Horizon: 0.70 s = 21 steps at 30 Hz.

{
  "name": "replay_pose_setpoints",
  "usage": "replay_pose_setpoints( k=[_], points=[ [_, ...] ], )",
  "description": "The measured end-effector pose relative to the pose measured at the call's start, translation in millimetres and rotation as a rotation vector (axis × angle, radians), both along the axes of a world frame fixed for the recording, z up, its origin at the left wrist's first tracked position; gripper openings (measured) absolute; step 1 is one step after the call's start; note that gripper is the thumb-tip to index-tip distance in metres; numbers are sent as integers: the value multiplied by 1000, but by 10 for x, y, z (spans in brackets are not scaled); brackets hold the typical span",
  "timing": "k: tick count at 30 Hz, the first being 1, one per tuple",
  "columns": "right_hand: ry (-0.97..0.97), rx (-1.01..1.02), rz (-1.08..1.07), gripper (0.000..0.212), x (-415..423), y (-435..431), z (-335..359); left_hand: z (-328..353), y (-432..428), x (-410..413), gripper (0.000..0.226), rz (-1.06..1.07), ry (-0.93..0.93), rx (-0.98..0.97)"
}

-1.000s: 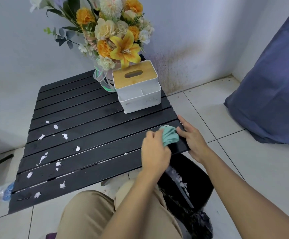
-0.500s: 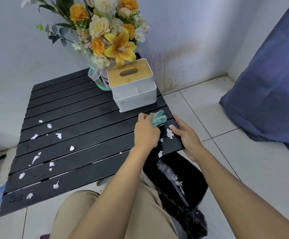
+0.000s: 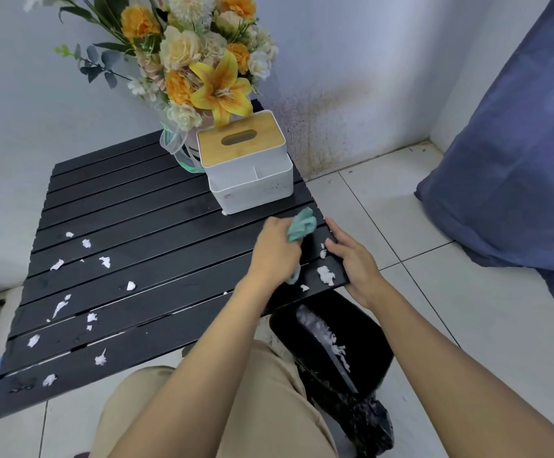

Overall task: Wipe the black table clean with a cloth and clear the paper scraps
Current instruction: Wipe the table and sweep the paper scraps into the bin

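Observation:
My left hand (image 3: 277, 251) grips a bunched teal cloth (image 3: 301, 225) on the black slatted table (image 3: 143, 226), near its right edge. My right hand (image 3: 351, 259) rests along that right edge, fingers extended against the slats. A few white paper scraps (image 3: 325, 275) lie between the two hands at the table's front right corner. Several more paper scraps (image 3: 104, 261) are scattered over the left half of the table.
A white tissue box with a wooden lid (image 3: 245, 160) and a flower bouquet in a vase (image 3: 199, 71) stand at the table's back right. A black bin (image 3: 335, 338) with scraps inside sits on the floor under the right corner. Blue fabric (image 3: 517, 153) hangs at right.
My left hand moved the cloth back from the front right corner toward the tissue box. Scraps now show beside my right hand at the edge, which stayed in place.

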State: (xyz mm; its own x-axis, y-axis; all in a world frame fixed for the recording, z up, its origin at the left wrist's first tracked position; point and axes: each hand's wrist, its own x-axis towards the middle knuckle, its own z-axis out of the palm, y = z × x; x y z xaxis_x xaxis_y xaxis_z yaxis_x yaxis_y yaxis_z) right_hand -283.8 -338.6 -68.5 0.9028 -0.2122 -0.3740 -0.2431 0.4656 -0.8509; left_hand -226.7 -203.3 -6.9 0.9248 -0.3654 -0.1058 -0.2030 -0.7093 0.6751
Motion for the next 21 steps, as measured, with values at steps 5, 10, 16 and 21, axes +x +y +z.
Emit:
replay_pose_setpoints(
  k=[5,10,16,21],
  points=[
    [15,-19,6,45,-19,-31,-25,-81,-46,-403,62,-93,-199,234],
    [5,-9,13,37,-7,-36,-60,45,250,-304,42,-238,194,-121],
    [11,-48,27,38,4,-51,-86,-70,197,-272,52,-29,-5,26],
    [38,-87,42,38,7,-60,-84,-199,114,-663,60,-123,-271,184]
  ],
)
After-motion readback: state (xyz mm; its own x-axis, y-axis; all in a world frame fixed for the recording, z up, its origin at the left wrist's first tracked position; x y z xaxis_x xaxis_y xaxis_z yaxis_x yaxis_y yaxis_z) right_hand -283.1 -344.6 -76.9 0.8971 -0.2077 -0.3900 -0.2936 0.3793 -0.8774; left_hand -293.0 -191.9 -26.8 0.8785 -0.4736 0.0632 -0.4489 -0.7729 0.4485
